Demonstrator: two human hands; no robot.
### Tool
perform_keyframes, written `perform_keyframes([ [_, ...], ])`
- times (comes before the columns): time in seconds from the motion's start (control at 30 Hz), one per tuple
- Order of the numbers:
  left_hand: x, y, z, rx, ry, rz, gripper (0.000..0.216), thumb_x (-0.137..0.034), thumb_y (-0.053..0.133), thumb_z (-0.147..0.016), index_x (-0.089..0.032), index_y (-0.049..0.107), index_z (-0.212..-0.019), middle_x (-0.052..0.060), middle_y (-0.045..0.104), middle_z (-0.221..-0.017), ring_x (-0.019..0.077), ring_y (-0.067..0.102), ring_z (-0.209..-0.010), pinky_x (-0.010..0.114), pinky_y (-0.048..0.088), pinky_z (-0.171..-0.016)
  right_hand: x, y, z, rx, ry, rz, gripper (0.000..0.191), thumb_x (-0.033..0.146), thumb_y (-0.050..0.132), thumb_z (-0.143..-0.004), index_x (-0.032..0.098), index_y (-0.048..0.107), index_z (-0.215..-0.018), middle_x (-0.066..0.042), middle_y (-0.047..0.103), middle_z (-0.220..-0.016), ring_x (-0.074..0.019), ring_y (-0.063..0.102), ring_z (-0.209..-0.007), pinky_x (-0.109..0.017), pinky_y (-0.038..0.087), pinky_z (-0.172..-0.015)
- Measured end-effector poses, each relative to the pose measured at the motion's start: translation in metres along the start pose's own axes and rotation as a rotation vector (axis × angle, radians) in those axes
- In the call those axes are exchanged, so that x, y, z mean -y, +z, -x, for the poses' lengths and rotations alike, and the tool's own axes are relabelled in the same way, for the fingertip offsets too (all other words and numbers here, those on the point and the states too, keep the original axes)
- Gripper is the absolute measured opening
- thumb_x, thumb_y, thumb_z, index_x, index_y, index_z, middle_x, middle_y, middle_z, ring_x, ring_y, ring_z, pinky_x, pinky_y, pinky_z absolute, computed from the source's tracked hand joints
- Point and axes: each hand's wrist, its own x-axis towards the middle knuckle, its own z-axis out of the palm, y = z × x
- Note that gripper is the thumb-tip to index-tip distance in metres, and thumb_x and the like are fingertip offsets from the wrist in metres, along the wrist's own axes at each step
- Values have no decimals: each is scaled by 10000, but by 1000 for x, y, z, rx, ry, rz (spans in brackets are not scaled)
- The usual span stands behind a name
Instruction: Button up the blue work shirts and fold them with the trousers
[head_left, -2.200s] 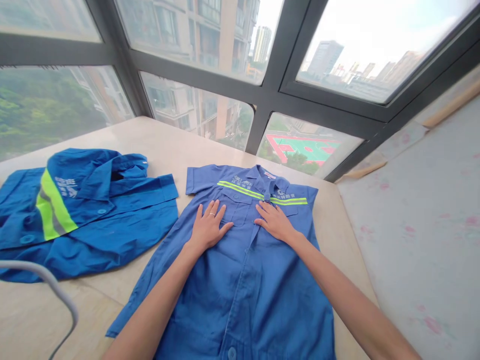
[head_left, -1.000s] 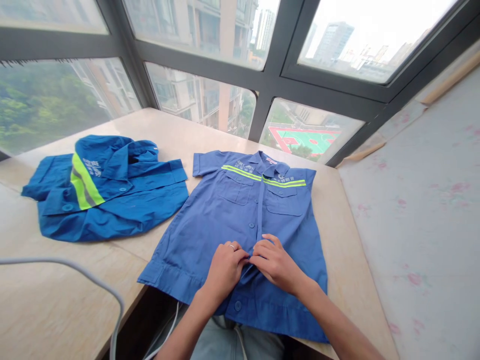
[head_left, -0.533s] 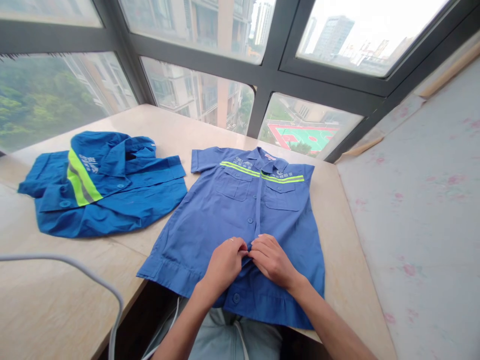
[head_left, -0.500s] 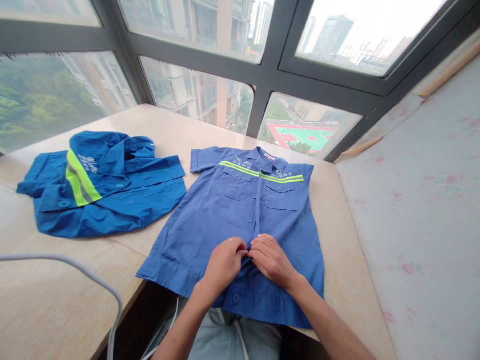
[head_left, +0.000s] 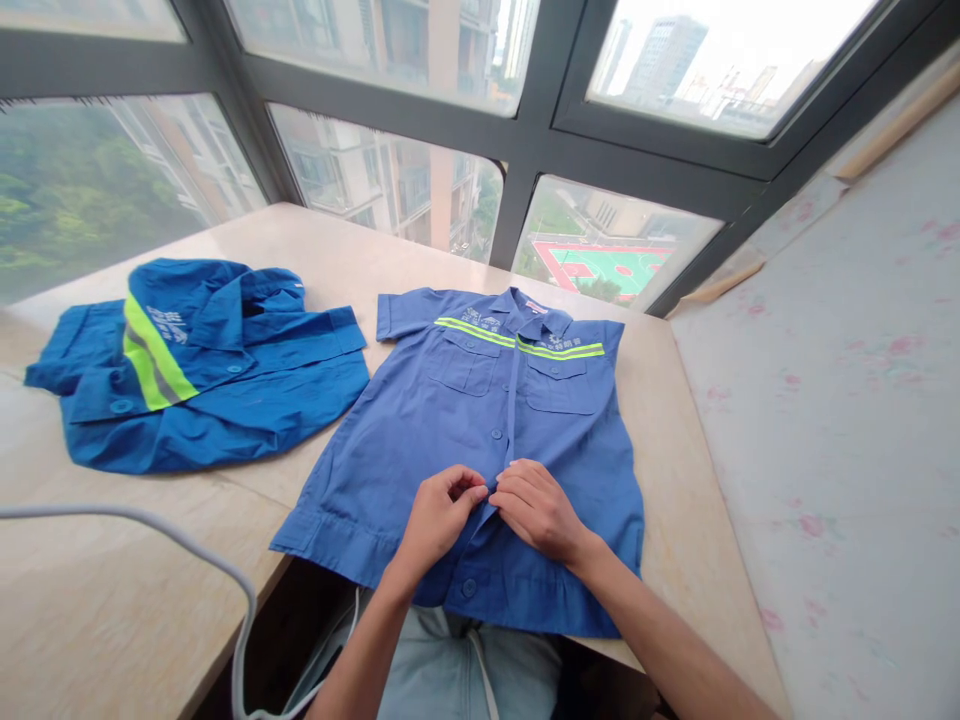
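Note:
A blue short-sleeved work shirt (head_left: 375,455) lies front up, with a yellow-green reflective stripe (head_left: 559,350) across its chest. Both hands are at its front opening, below the chest pockets. My left hand (head_left: 439,515) pinches the shirt's front edge between thumb and fingertips. Right beside it, my right hand (head_left: 540,510) has its fingers closed on the other side of the opening. Whatever button lies between the fingertips is hidden. One button (head_left: 496,434) shows above the hands, and a larger button (head_left: 469,588) shows on the waistband below them.
A brighter blue work garment (head_left: 262,410) with a reflective band lies folded on the left of the pale tabletop (head_left: 690,480). A white cable (head_left: 172,545) curves over the front left edge. Windows (head_left: 375,180) stand behind, and a flowered wall (head_left: 840,420) rises at the right.
My left thumb and index finger have shifted at the opening, leaving a gap between the curled fingers. My right hand stays on the shirt front. The whole view has moved slightly.

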Motion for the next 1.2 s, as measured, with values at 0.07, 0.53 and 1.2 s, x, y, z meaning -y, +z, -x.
perform_keyframes([
  [0.07,1,1,0,-14,14,-32,161,-305,587,-786,-179,686,-773,2,683,-701,149,580,-639,257,436,-631,-2,1,-2,2,-22,1,167,125,500,-936,189,651,-902,-55,681,-865,-191,619,-925,-399,489,-940],
  [0.53,-3,13,-3,-150,-82,-62,122,-269,611,-766,-185,692,-801,16,718,-766,166,646,-698,279,489,-692,-9,10,6,49,63,-15,123,193,517,-931,188,598,-839,-60,656,-867,-207,586,-946,-430,442,-978],
  [1.2,-7,20,1,-216,-11,-58,144,-264,535,-806,-193,653,-765,16,709,-754,172,644,-724,291,484,-716,-9,11,6,7,26,-30,144,140,501,-914,200,629,-888,-54,676,-888,-199,598,-951,-425,462,-972],
])
